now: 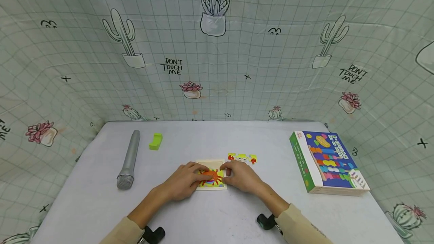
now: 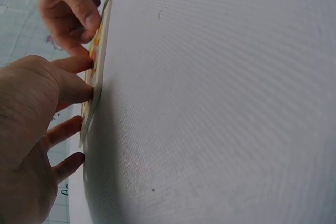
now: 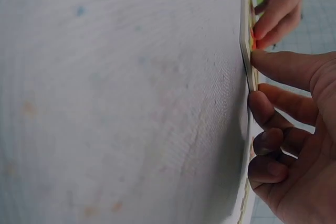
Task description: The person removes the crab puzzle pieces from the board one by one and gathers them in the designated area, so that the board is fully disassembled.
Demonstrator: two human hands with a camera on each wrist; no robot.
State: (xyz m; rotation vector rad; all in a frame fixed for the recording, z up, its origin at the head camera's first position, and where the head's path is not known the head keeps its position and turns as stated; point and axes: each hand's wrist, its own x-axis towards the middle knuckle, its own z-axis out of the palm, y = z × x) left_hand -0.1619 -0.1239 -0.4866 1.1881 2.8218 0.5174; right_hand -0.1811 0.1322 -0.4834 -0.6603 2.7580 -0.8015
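A small wooden jigsaw puzzle (image 1: 211, 186) with an orange crab on a yellow-green picture lies on the table in the head view, between both hands. My left hand (image 1: 184, 181) reaches over its left side, thumb and forefinger pressing on the crab picture. In the left wrist view, other left fingers (image 2: 65, 129) touch near the tray's edge. At the right side, my right hand (image 1: 242, 176) holds the tray's border with thumb and bent fingers. The right wrist view shows its last fingers (image 3: 268, 169) curled in. A loose strip of puzzle pieces (image 1: 242, 157) lies just beyond the right hand.
A grey microphone (image 1: 130, 161) lies at the left, and a lime-green block (image 1: 155, 141) stands to its right. A blue and white game box (image 1: 330, 161) sits at the right of the white table (image 1: 217, 217). A patterned cloth (image 1: 217, 55) hangs behind.
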